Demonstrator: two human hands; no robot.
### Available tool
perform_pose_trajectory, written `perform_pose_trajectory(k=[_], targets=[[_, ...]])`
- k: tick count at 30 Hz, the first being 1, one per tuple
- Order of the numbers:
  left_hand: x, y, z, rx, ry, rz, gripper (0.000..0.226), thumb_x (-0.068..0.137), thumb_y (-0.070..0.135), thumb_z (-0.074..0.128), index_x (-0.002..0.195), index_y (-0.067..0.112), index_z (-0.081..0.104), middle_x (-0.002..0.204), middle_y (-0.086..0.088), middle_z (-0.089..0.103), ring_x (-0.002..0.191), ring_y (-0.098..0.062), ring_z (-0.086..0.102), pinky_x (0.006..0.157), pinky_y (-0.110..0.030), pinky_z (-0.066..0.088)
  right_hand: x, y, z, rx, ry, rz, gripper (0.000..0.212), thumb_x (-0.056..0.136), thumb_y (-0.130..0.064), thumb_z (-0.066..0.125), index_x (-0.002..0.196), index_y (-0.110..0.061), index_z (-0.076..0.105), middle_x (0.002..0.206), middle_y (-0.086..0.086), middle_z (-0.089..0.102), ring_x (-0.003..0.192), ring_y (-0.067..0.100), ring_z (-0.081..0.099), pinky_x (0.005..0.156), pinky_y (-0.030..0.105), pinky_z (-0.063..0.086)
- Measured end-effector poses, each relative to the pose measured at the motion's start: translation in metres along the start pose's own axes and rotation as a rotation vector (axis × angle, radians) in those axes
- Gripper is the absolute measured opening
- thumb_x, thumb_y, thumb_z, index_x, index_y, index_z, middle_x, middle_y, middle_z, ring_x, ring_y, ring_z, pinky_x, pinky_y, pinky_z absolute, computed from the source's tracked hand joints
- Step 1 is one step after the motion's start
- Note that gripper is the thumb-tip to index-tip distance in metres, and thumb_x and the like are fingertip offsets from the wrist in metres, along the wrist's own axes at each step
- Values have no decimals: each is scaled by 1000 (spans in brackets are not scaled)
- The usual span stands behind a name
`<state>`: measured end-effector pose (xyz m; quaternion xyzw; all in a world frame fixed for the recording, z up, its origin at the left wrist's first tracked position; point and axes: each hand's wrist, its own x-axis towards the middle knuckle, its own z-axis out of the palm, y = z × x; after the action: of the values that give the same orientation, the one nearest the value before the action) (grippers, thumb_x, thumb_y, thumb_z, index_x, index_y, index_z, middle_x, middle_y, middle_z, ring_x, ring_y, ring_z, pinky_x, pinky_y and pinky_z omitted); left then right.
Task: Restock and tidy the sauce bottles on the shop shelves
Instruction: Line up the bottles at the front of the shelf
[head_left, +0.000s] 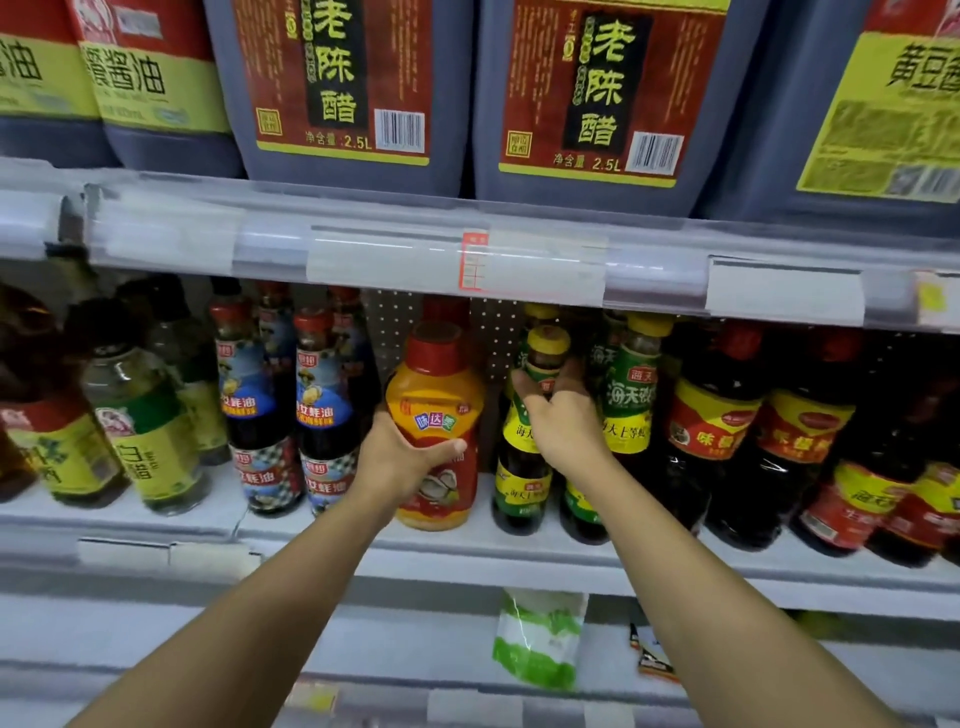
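The left hand (402, 457) wraps around the orange squeeze bottle (436, 426) standing on the middle shelf (519, 558). Just beside it, the right hand (558, 423) grips a dark yellow-capped bottle (524, 447) at its neck.

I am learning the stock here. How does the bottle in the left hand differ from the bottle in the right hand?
The orange bottle in the left hand is wide, opaque, with a broad red cap; the dark bottle in the right hand is slim, with a narrow neck and small yellow cap. The left hand wraps the orange bottle's body; the right hand grips the dark bottle near its neck. Both stand upright on the same shelf.
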<state>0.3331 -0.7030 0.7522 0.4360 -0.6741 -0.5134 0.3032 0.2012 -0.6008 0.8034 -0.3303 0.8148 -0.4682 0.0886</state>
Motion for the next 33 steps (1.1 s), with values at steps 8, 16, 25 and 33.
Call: perform_pose_trajectory(k=[8,16,25,33], targets=[[-21,-5,11,-22,147,9,91,66,31,83,138,19,29,134,-10,47,121,-31,49,99,-53,44,-13,2,-9,75,-32,-17,60,92,-37,56,138,-8,32,130,13,53,119,30,50,83,25,36],[-83,19,44,76,197,159,83,77,23,76,142,13,25,142,-13,31,134,-29,28,111,-45,29,-73,54,-66,52,-68,-94,62,89,-29,63,140,-17,29,141,0,38,130,16,39,97,25,37],[-129,23,103,84,-199,118,72,82,25,72,139,15,29,143,-6,36,131,-27,36,105,-48,37,-106,121,-151,-1,106,155,57,92,-27,61,139,-15,32,143,6,37,130,22,39,104,35,38],[-163,37,121,37,-451,113,71,87,26,66,144,18,24,149,-7,32,133,-26,36,102,-39,38,-158,131,-202,-12,305,288,59,90,-30,63,139,-15,33,144,4,37,129,24,41,100,39,40]])
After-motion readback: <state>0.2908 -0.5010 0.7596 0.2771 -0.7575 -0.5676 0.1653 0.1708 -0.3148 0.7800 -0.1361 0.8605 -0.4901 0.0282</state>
